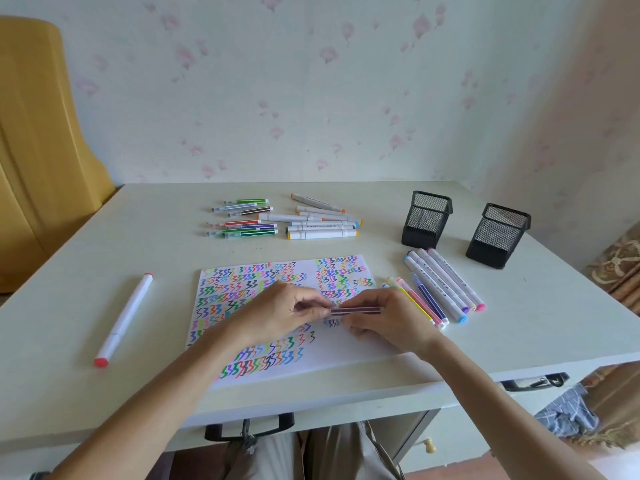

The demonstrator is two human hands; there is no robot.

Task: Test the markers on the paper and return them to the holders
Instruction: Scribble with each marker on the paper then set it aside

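Note:
A white paper [346, 355] covered in coloured zigzag marks lies in front of me. Above it, both hands hold one thin dark maroon marker [356, 310] level. My right hand [384, 320] grips its barrel. My left hand [280, 313] pinches its left end, where the cap sits; I cannot tell if the cap is on or off. Two black mesh holders [426, 220] [498, 237] stand at the back right, with no markers showing in them. Tested-looking markers [440, 285] lie right of the paper.
Thin markers [244, 218] and thick white markers [322, 221] lie in two groups behind the paper. One thick white marker with a red cap [124, 318] lies alone at the left. A yellow chair [41, 150] stands left of the table.

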